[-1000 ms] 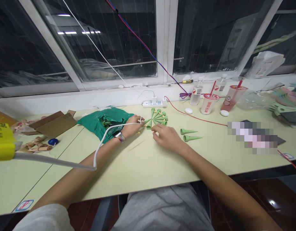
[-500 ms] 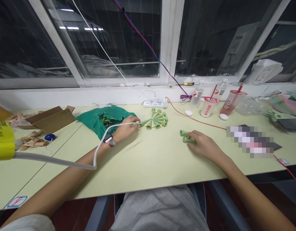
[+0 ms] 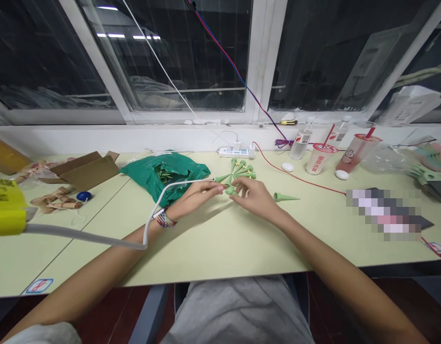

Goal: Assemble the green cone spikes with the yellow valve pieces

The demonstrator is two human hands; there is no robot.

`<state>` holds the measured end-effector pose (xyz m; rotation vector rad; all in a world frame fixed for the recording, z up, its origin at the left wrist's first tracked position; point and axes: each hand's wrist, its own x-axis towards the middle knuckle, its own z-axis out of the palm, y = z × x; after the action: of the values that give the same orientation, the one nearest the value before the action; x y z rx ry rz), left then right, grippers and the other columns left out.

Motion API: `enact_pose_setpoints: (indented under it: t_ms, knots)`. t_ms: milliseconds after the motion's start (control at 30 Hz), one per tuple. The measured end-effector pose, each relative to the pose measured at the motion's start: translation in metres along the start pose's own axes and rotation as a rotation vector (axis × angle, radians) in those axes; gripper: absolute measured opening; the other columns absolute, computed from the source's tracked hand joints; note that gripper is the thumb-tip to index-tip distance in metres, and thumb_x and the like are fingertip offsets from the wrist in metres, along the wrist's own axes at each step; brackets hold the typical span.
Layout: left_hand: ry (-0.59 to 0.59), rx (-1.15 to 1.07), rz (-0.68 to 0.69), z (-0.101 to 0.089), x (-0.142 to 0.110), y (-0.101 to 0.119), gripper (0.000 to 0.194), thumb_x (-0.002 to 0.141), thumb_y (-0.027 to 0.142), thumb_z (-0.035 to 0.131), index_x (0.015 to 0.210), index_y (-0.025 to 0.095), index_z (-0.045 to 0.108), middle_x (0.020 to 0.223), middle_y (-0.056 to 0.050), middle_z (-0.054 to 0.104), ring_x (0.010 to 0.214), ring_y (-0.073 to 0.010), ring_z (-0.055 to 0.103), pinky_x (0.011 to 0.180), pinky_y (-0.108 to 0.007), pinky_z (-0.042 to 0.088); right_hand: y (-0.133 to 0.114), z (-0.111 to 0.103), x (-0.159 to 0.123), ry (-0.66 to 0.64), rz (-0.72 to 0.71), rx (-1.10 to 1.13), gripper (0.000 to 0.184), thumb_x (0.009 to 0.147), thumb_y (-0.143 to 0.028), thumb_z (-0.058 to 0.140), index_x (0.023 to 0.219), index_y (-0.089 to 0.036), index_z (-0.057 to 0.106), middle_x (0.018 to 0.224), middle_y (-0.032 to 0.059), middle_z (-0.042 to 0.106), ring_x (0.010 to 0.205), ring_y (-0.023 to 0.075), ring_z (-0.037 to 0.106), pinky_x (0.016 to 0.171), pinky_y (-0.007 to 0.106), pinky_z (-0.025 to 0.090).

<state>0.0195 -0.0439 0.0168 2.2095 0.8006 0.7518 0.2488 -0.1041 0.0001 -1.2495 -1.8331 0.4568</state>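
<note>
A fan of several green plastic cones lies on the pale yellow-green table, points meeting toward me. My right hand pinches one green cone at the near edge of the fan. My left hand lies just left of it, fingers stretched toward the same cone, with a white cable running across the wrist. One more green cone lies alone to the right of my right hand.
A green plastic bag with more parts sits left of the fan, a cardboard box beyond it. A power strip, a water bottle and two drink cups stand near the window sill.
My right hand picked up one of the two loose cones on the right and carried it left to the fan. My left hand stayed beside the fan.
</note>
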Motion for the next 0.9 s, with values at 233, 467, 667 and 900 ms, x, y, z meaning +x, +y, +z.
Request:
enact_pose_setpoints:
  t_ms: [233,467,667,900]
  knots:
    - [0.167,-0.388,-0.186,-0.007,0.007,-0.017,0.05,0.084,0.052,0.078,0.12,0.017,0.076,0.106,-0.01,0.076,0.097,-0.0236,0.069,0.084,-0.033,0.056,-0.005,0.062,0.045,0.199,-0.09,0.108,0.028,0.081,-0.025,0.07,0.107,-0.023,0.06,0.088,-0.0014,0.059,0.075,0.0156,0.057,0.069,0.028,0.046]
    - [0.184,-0.4,-0.224,-0.035,-0.005,-0.035,0.044,0.077,0.043,0.085,0.115,0.02,0.079,0.11,-0.009,0.076,0.101,-0.026,0.07,0.087,-0.034,0.057,-0.004,0.074,0.032,0.056,0.039,0.167,0.019,0.089,-0.033,0.065,0.105,-0.023,0.059,0.086,-0.0027,0.066,0.071,0.0154,0.062,0.068,0.028,0.047]
    - [0.296,-0.651,-0.265,-0.06,-0.009,-0.059,0.041,0.071,0.034,0.091,0.106,0.018,0.077,0.089,-0.005,0.073,0.09,-0.0217,0.072,0.085,-0.032,0.057,-0.012,0.098,0.022,-0.194,-0.187,-0.158,0.016,0.092,-0.018,0.059,0.099,-0.021,0.073,0.102,0.006,0.072,0.101,0.0228,0.061,0.089,0.034,0.048]
    - [0.437,-0.839,-0.264,-0.069,-0.015,-0.067,0.039,0.072,0.029,0.091,0.105,0.016,0.074,0.081,-0.003,0.071,0.079,-0.0163,0.071,0.076,-0.026,0.058,-0.018,0.137,0.039,-0.215,-0.3,-0.313,0.017,0.097,-0.023,0.058,0.107,-0.02,0.071,0.111,0.0088,0.068,0.108,0.0271,0.051,0.097,0.04,0.044]
